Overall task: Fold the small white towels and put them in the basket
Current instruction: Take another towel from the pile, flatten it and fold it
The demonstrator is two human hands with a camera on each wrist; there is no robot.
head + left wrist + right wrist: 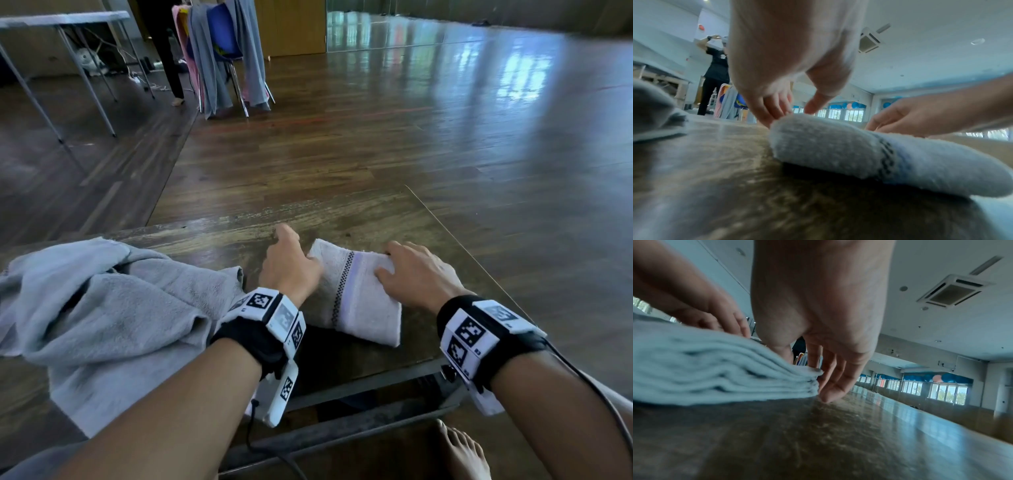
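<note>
Two hands flank the folded white checked-stripe towel (359, 301) on the brown wooden table (342, 209): right hand (416, 274) released, straight fingers against its 3 o'clock edge; left hand (289, 265) at 9 o'clock, grip unclear

In the head view the back of the left hand (291, 269) hides whether it pinches the folded white towel (359, 301) or only touches it, and the left wrist view is blurred there. The grey towel (102, 308) is cut by the left edge, a bare foot (462, 452) by the lower edge.
</note>
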